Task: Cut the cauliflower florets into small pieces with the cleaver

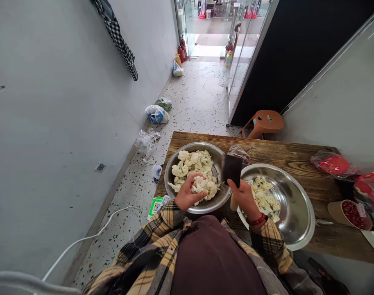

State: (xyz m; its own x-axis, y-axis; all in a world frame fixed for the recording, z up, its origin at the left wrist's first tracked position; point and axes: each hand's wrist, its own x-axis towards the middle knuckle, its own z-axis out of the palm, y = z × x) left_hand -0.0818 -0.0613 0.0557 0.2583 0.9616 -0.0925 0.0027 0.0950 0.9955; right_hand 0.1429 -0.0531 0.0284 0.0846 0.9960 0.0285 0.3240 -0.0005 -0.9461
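Over the left metal bowl (171, 164), my left hand (187, 194) grips a piece of cauliflower (199, 184). More cauliflower florets (195, 160) fill much of that bowl. My right hand (244, 197) is closed round the pale handle of a dark, broad-bladed cleaver (232, 169), its blade pointing up and away near the bowl's right rim. Just right of this hand stands a wider metal bowl (293, 196) with small cut cauliflower bits (263, 196) lying on its left side. The cleaver does not touch the piece in my left hand.
Both bowls stand on a wooden table (297, 157). Behind them lies a crumpled plastic bag (239, 153). At the right are a red item in plastic (332, 164) and a tub of dark red pieces (354, 214). An orange stool (263, 123) stands beyond the table. A white cable (91, 235) runs at left.
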